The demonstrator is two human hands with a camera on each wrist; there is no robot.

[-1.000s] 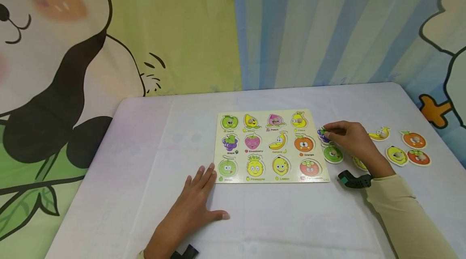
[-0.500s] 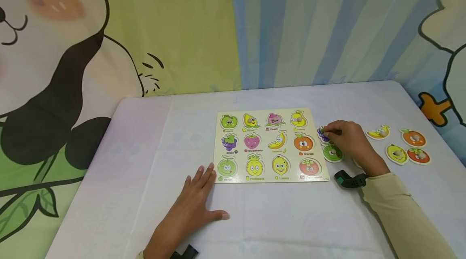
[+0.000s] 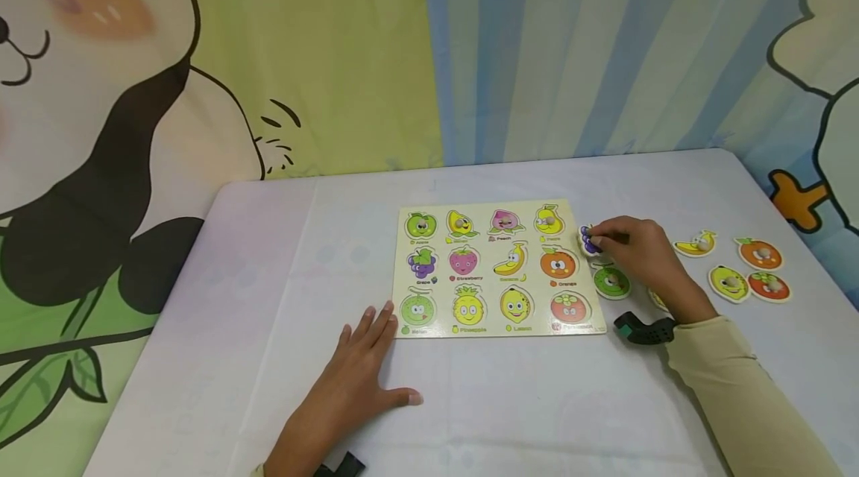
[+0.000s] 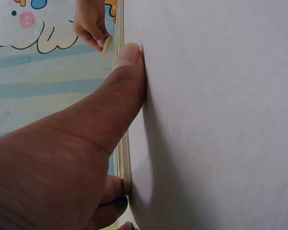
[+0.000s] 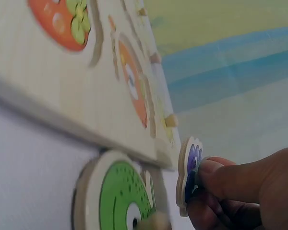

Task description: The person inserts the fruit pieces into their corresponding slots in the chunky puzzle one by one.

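While the left hand (image 3: 356,365) lies spread at the board's (image 3: 440,327) edge, melon (image 3: 611,282), tomato (image 3: 769,288), lemon (image 3: 728,285), orange (image 3: 759,254) and banana (image 3: 696,244) lie loose; the right hand (image 3: 637,252) pinches the grape (image 5: 188,170) beside the board, whose far row (image 3: 504,221) looks filled.

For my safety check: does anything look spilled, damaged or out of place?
Nothing stands out: no spill or damage shows. The pale yellow rectangular wooden board lies flat; the round green wooden melon piece lies beside it; the right hand pinches the purple wooden grape piece.
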